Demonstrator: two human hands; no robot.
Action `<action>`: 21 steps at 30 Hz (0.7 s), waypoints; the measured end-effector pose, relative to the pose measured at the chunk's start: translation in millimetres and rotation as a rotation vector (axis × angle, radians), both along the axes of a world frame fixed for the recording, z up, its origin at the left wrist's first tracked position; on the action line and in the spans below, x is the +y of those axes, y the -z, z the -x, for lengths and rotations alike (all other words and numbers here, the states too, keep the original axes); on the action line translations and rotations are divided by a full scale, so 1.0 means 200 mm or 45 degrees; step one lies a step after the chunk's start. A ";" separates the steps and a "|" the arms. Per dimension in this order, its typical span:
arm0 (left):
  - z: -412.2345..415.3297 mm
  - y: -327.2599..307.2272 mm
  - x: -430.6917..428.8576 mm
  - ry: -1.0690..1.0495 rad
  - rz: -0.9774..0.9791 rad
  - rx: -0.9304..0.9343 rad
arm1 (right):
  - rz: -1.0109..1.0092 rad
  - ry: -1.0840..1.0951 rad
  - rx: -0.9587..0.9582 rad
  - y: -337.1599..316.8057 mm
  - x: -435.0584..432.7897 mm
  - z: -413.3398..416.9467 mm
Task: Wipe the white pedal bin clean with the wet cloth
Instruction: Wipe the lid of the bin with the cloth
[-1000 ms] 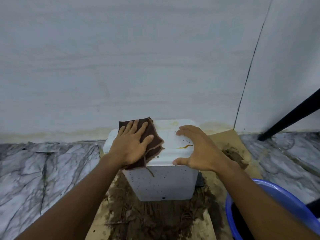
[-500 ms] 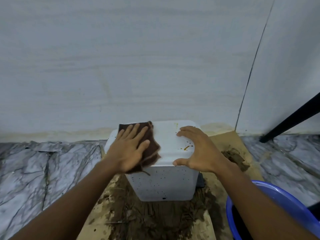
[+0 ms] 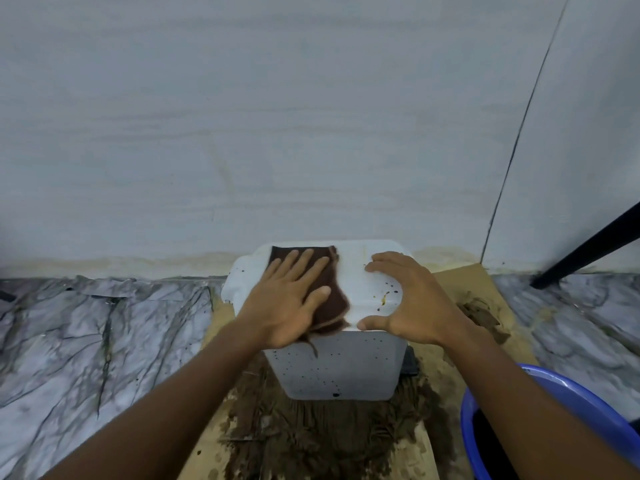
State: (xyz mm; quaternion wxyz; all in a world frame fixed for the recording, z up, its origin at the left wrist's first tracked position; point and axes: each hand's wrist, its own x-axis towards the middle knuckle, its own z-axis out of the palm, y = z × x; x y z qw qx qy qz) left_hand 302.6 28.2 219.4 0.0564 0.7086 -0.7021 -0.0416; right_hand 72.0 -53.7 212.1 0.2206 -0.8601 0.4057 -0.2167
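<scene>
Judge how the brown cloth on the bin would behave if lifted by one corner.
Probably floppy: the brown cloth drapes over the top edge of the white pedal bin under the left hand. Its loose strand hanging down the front suggests it may snag.

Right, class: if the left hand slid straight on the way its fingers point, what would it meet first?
Probably the wall behind the white pedal bin: the left hand, flat on the brown cloth, points past the lid's far edge. Depth unclear.
</scene>
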 end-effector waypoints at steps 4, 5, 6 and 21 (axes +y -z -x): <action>-0.17 -0.02 -0.10 -0.231 -0.083 0.017 | -0.009 0.000 0.036 -0.03 0.01 -0.02; -0.15 -0.03 -0.16 -0.262 -0.089 0.025 | -0.006 0.002 0.053 -0.03 0.01 -0.03; -0.11 -0.03 -0.20 -0.270 -0.092 0.028 | -0.005 0.002 0.065 -0.04 0.01 -0.03; -0.25 0.00 -0.09 -0.288 -0.009 0.037 | 0.001 -0.040 -0.001 0.01 0.01 -0.04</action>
